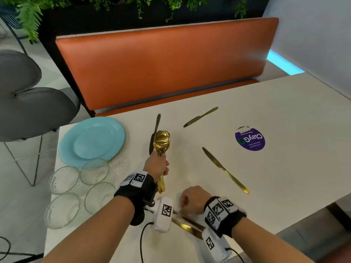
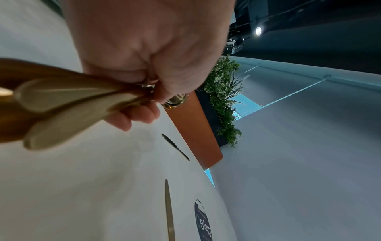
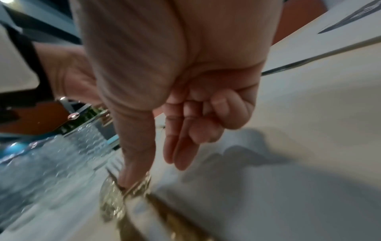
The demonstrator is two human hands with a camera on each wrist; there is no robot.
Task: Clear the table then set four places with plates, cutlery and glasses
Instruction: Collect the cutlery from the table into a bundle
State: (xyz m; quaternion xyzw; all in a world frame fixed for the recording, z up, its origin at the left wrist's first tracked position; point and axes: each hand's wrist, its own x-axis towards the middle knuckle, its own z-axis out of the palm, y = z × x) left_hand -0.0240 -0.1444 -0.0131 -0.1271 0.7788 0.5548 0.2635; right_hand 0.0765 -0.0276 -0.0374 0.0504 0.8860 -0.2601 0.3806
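My left hand (image 1: 159, 165) grips a bundle of gold spoons (image 1: 162, 139) upright over the white table (image 1: 284, 103); their handles (image 2: 62, 101) fan out below the fist (image 2: 144, 78). My right hand (image 1: 190, 198) is low at the near edge. Its thumb (image 3: 134, 159) presses on gold cutlery, seemingly forks (image 3: 115, 195), that lies on the table (image 1: 190, 224). Two fingers (image 3: 181, 146) stay straight and off it. Three gold knives lie loose: one (image 1: 155, 128) behind the spoons, one (image 1: 200, 116) further back, one (image 1: 225, 169) to the right.
Teal plates (image 1: 93, 141) sit stacked at the table's left end, with several clear glasses (image 1: 95, 171) in front of them. A purple sticker (image 1: 249, 139) marks the tabletop on the right. An orange bench (image 1: 161, 67) runs behind, and a grey chair (image 1: 28, 103) stands at the left.
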